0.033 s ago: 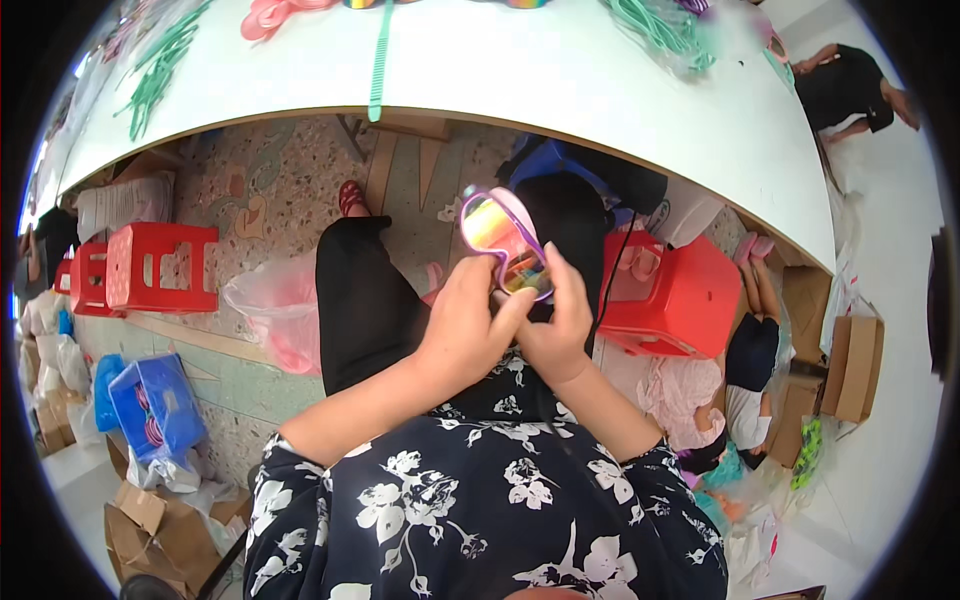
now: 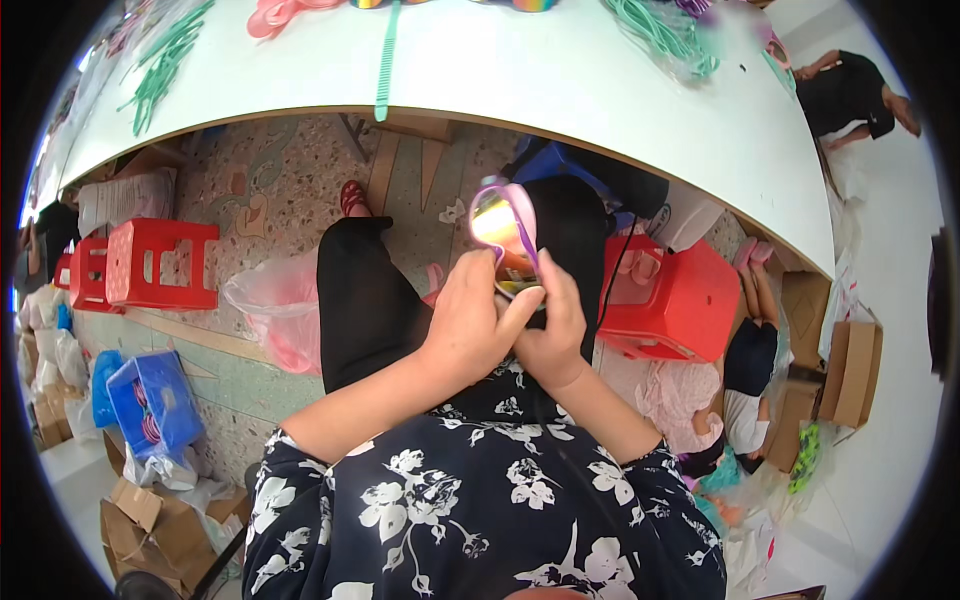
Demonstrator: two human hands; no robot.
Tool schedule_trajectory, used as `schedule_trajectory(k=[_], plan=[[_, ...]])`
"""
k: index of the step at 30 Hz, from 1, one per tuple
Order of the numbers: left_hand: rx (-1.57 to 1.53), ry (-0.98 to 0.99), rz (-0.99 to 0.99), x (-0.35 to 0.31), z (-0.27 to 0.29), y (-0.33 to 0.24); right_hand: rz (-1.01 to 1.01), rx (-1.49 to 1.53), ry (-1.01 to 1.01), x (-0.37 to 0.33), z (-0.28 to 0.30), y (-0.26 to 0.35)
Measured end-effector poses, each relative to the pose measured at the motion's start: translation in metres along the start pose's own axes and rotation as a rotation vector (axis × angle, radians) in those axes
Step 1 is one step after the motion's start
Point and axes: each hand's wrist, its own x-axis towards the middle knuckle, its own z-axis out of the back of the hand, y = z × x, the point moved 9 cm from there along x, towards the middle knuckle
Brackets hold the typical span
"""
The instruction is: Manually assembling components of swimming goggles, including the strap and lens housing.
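Note:
A pair of swim goggles [image 2: 503, 217] with a purple frame and shiny mirrored lenses is between my hands, above my lap. One lens points away from me and catches bright yellow light; the nearer lens is partly covered by fingers. My left hand [image 2: 462, 312] grips the goggles from the left, its thumb pressed across toward the right. My right hand [image 2: 556, 325] is closed round the near right side, fingers along the frame. The fingertips behind the goggles are hidden.
A white table [image 2: 500, 75] curves ahead, bearing a green strap [image 2: 384, 70] that hangs over its edge, green strap bundles [image 2: 665, 42] and pink pieces [image 2: 285, 16]. Red stools [image 2: 165, 265] and a blue crate [image 2: 160, 405] stand left; another red stool [image 2: 665, 300] is right. Other people are at right.
The goggles have turned slightly in my hands, and the far lens now shines yellow-white rather than orange. Both hands keep their hold, with the right fingers shifted a little.

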Motion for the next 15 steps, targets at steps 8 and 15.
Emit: schedule_trajectory(k=[8, 15], plan=[[-0.019, 0.067, 0.02, -0.001, -0.001, 0.032, 0.01, 0.174, 0.433, 0.004, 0.012, 0.019], [0.107, 0.171, -0.467, -0.021, -0.011, -0.001, 0.133, -0.11, 0.429, 0.037, 0.034, -0.004]])
